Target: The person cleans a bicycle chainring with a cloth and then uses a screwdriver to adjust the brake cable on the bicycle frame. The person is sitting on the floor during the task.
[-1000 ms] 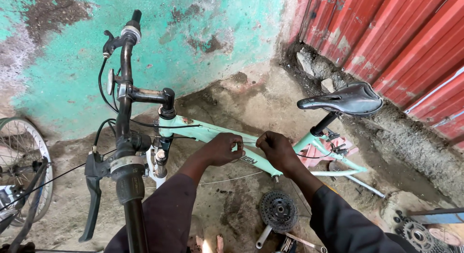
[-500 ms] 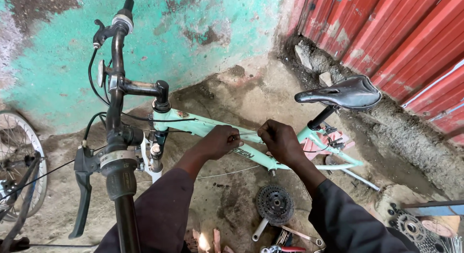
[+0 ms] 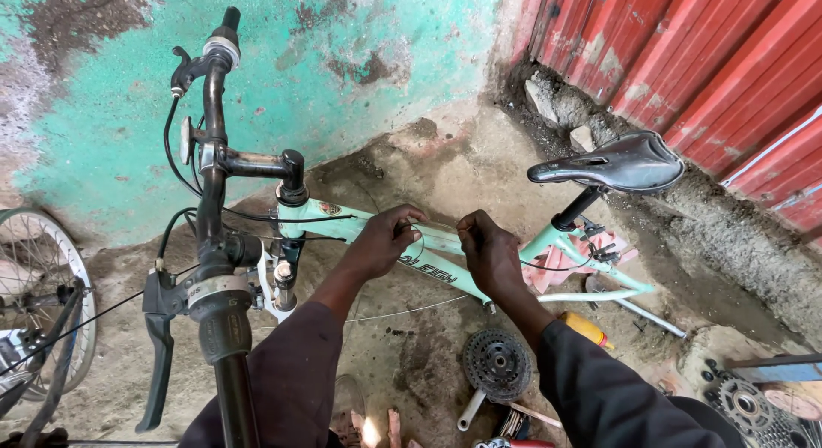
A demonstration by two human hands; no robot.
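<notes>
1. Head camera is looking down on a mint-green bike frame [image 3: 445, 255]; it is standing on the dirt floor between the black handlebar [image 3: 210, 200] and the black saddle [image 3: 612, 164].
2. Left hand [image 3: 385, 241] is resting on the frame's top tube, fingers pinching together on a thin cable [image 3: 411, 309]; right hand [image 3: 490, 253] is sitting just beside it, curled closed around the same tube.
3. Gear cluster [image 3: 497, 362] is lying on the ground below the hands; a spoked wheel [image 3: 38, 294] is leaning at the far left.
</notes>
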